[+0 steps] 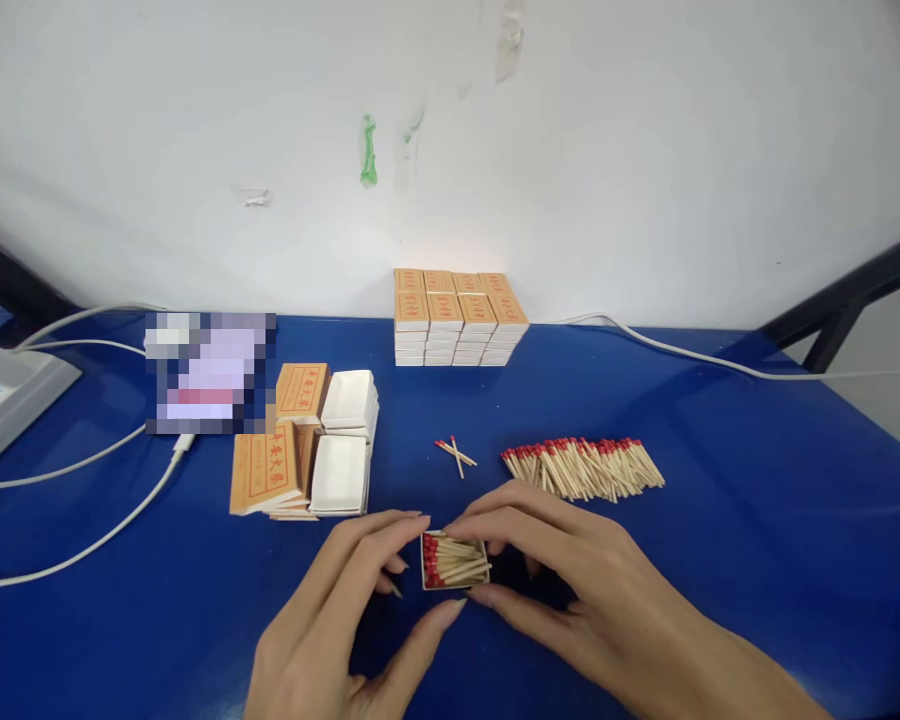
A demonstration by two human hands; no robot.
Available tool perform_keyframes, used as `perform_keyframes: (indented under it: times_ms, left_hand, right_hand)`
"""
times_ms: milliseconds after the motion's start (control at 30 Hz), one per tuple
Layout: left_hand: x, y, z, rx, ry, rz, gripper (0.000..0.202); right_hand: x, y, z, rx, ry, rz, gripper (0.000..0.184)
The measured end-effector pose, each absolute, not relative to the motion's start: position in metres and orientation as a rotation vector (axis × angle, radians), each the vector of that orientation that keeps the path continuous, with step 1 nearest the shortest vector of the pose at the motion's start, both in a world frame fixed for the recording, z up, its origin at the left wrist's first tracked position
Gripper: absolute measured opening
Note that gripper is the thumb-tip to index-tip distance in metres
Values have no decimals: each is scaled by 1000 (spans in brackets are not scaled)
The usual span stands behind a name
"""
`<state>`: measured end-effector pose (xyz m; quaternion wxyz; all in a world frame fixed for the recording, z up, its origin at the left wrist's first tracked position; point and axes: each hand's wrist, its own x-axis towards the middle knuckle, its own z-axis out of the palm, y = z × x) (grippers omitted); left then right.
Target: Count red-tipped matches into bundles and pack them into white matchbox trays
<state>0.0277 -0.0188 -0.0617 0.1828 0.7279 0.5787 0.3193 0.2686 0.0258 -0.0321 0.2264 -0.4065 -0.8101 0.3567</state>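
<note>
A small white matchbox tray (456,587), filled with red-tipped matches (454,560), lies between my hands near the front of the table. My left hand (352,610) curves around its left end, index fingertip at the far edge and thumb at the near edge. Gripping the right end, my right hand (570,570) has its fingers on the far side and its thumb on the near side. Just beyond that hand spreads a pile of loose matches (585,468). Several more matches (457,455) lie crossed on the table behind the tray.
Left of my hands stand stacked white trays (340,473) beside orange matchbox sleeves (266,465). A block of stacked matchboxes (457,320) is against the wall. A blurred phone-like device (217,370), white cables (112,560) and a plastic container (15,400) occupy the blue table's (157,640) left side.
</note>
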Motion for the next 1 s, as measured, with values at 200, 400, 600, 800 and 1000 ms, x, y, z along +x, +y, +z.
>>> perform_keyframes:
  times_ms: [200, 400, 600, 800, 1000]
  left_hand:
    - [26, -17, -65, 2089, 1594, 900, 41]
    - [26, -15, -65, 2114, 1523, 951, 35]
    - [26, -15, -67, 2057, 1500, 942, 32]
    - [26, -14, -66, 2097, 1498, 945, 31]
    - [23, -12, -62, 2240, 1393, 919, 29]
  right_hand:
    - [270, 27, -36, -1093, -2211, 915, 26]
    - [273, 24, -30, -1140, -2212, 1026, 33]
    - [273, 24, -27, -1209, -2153, 1030, 4]
    - [268, 23, -32, -1194, -2143, 991, 4]
    - [269, 23, -23, -1215, -2245, 813, 10]
